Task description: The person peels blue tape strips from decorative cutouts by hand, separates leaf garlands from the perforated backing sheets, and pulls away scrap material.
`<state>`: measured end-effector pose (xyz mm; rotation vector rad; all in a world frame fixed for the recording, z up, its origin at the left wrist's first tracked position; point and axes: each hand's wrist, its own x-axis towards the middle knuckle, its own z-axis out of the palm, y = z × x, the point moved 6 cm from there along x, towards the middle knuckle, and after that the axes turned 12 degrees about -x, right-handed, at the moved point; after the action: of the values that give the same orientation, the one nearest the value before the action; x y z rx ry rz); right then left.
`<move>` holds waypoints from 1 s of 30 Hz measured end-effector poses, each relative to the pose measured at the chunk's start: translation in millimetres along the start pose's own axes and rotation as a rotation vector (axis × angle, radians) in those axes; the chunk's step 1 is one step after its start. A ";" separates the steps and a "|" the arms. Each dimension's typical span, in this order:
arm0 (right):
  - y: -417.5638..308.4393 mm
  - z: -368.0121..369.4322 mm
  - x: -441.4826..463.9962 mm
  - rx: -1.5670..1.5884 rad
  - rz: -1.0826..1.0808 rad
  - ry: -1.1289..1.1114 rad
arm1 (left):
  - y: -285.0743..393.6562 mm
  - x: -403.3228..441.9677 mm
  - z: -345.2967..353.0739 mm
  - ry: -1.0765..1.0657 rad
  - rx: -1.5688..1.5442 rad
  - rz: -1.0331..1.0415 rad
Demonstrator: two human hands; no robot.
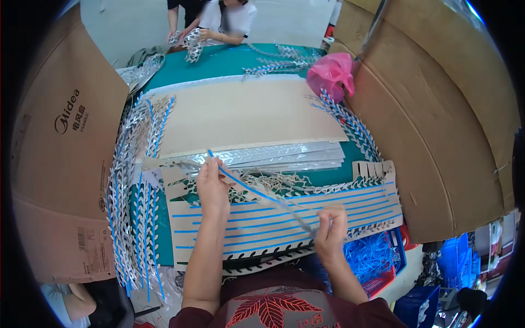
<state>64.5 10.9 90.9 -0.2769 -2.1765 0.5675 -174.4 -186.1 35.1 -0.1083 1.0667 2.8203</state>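
Two hands, both closed. Left hand pinches a blue-edged strip near its upper end; right hand is closed at its lower end, grip detail blurred. Strip runs slantwise between them, above a beige board bearing parallel blue lines, on the green worktop. Containers: red basket, beside the board's right end, holds blue shreds; pink bag at far right, contents not discernible.
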 end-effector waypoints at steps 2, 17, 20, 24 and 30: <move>16.4 -2.4 -3.0 -0.042 0.062 -0.058 | 14.2 -18.2 22.5 -0.034 0.080 0.005; 175.1 -174.3 -126.9 -0.457 0.517 0.112 | 18.4 48.7 -74.7 0.202 -0.141 0.118; 184.3 -199.3 -159.7 -0.598 0.496 0.094 | -4.3 37.9 -50.9 0.151 -0.059 0.046; 184.2 -191.0 -150.6 -0.474 0.687 -0.113 | -32.7 29.8 -32.7 0.020 -0.141 -0.078; 109.9 -144.2 -48.0 -0.676 0.343 0.020 | -12.2 -0.6 4.4 -0.090 -0.163 -0.189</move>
<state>207.6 131.6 81.8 -1.0228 -2.2525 -0.0172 -172.2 -174.2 30.5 -0.0913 0.7647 2.7079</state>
